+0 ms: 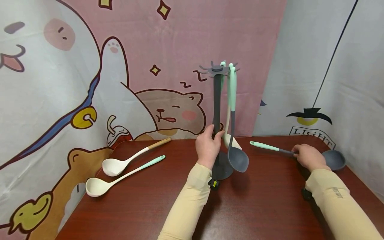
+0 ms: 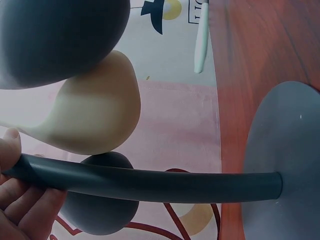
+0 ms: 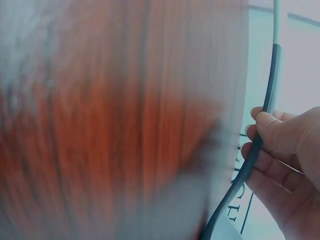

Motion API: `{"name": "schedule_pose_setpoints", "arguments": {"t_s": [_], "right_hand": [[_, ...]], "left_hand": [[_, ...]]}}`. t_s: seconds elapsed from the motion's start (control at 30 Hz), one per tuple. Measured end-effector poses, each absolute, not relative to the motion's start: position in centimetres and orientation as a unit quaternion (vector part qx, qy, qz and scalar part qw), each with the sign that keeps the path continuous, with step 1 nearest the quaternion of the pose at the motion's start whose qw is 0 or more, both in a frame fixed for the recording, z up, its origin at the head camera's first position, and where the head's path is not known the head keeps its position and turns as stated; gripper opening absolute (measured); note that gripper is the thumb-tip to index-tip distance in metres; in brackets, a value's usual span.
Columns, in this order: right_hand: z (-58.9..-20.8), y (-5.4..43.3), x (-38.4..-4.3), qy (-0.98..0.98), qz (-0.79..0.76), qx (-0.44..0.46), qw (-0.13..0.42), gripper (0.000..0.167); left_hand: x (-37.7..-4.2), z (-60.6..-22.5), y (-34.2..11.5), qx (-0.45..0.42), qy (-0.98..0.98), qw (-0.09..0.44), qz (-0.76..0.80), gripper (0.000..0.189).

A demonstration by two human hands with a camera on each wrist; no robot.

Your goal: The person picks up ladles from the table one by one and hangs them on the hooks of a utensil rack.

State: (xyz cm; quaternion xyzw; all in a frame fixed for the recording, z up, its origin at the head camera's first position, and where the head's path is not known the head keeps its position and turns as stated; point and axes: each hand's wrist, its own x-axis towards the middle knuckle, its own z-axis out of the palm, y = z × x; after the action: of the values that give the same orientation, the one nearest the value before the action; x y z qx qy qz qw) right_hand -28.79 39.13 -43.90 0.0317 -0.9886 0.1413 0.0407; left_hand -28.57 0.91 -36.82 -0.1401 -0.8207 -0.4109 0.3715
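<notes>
My left hand (image 1: 208, 146) grips the dark grey pole (image 2: 200, 186) of a utensil stand, whose round base (image 1: 223, 170) rests on the table. From the stand's hooked top (image 1: 216, 69) hang several mint-handled utensils on its right side. A grey ladle (image 1: 238, 159) hangs nearest; behind it are a cream utensil with a rounded head (image 2: 102, 107) and another grey head (image 2: 102, 212), partly hidden by the pole. At the right, my right hand (image 1: 309, 156) pinches the grey neck of a second ladle (image 3: 258, 142). Its mint handle (image 1: 264, 146) points left, its grey bowl (image 1: 334, 160) right.
On the left of the brown table (image 1: 144, 213) lie a white ladle with a tan handle (image 1: 115, 166) and a cream ladle with a mint handle (image 1: 99, 186). A cartoon-printed cloth (image 1: 174, 40) hangs close behind the table, and a pale cloth borders its right side.
</notes>
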Motion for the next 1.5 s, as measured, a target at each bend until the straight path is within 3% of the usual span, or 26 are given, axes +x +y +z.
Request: {"name": "schedule_pose_setpoints", "arguments": {"t_s": [1.5], "right_hand": [[-42.1,32.9,-26.4,-0.952,0.238,0.063,0.183,0.019]], "left_hand": [[-28.4,-36.7,0.8,-0.142,-0.822,0.372,-0.407,0.019]]}}
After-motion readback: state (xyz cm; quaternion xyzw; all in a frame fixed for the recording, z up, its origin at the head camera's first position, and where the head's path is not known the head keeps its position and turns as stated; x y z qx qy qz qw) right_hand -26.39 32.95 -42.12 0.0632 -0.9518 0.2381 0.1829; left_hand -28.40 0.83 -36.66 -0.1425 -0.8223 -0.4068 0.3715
